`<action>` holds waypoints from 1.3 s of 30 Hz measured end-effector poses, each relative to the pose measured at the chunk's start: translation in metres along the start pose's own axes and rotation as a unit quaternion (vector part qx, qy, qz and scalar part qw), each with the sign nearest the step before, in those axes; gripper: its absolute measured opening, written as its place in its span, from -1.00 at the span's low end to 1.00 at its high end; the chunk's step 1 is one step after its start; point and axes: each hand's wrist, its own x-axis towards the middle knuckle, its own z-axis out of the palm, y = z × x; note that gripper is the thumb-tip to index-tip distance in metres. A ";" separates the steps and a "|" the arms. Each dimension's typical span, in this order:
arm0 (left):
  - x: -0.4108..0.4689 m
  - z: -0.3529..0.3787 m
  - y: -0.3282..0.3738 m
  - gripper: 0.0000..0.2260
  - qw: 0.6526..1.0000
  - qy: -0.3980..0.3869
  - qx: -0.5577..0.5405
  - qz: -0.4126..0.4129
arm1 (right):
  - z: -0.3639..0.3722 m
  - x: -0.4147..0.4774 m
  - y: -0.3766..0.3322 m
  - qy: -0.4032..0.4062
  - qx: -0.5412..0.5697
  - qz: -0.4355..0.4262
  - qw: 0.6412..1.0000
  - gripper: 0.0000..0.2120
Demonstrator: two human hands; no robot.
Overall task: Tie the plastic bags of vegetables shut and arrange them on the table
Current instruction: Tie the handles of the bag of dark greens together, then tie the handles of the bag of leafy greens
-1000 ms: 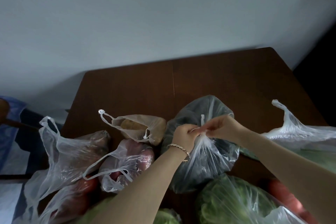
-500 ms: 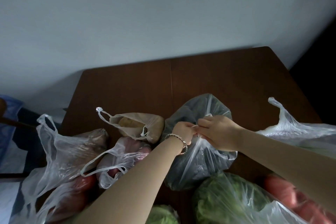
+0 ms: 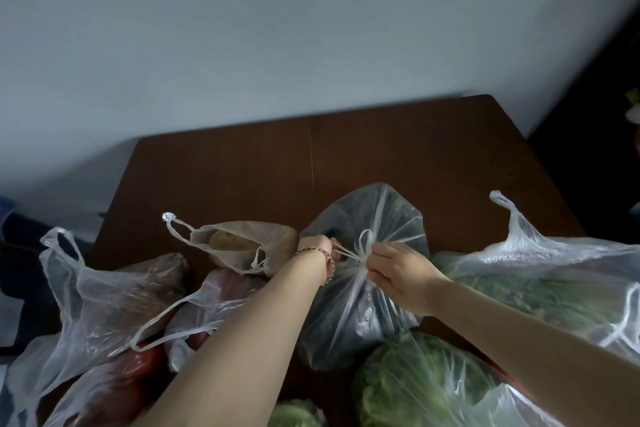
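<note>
While our left hand (image 3: pixel 313 248) and right hand (image 3: pixel 398 276) pinch the handles (image 3: pixel 347 253) of the centre-frame bag (image 3: pixel 360 308) in curled fingers (image 3: pixel 377 258), uneven pulling could tear thin plastic or leave it gaping.

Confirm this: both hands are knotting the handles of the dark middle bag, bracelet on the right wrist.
Wrong wrist. The head view shows the bracelet on the left wrist; the left hand and right hand are both knotting the handles of the dark middle bag.

A home, likely: dark wooden table (image 3: pixel 381 156) against a plain wall (image 3: pixel 277 28) (grocery bags (image 3: pixel 360 305) on top)
</note>
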 end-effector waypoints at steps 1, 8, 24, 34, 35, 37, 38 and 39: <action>-0.005 0.002 0.001 -0.69 1.000 0.018 -0.015 -0.008 | -0.002 0.001 -0.002 -0.027 0.006 0.018 0.999 -0.75; -0.027 -0.004 0.000 -0.66 0.787 -0.054 0.590 0.171 | -0.029 -0.011 -0.018 -0.195 0.078 0.236 0.949 -0.76; -0.193 0.051 -0.089 -0.42 0.544 -0.266 0.652 0.456 | -0.145 -0.162 -0.070 -0.174 0.028 0.316 0.932 -0.68; -0.201 0.057 -0.064 -0.75 0.877 -0.121 0.236 0.400 | -0.115 -0.210 -0.060 -0.282 -0.027 0.370 0.885 -0.38; -0.202 0.055 -0.056 -0.77 0.899 -0.104 0.191 0.379 | -0.113 -0.210 -0.058 -0.291 -0.024 0.373 0.881 -0.46; -0.200 0.045 -0.044 -0.80 0.912 -0.063 0.149 0.378 | -0.105 -0.210 -0.047 -0.277 0.001 0.392 0.877 -0.64; -0.198 0.040 -0.040 -0.80 0.915 -0.052 0.122 0.382 | -0.102 -0.210 -0.037 -0.247 0.008 0.410 0.878 -0.73; -0.194 0.035 -0.037 -0.80 0.920 -0.047 0.096 0.376 | -0.101 -0.209 -0.028 -0.210 0.002 0.434 0.876 -0.81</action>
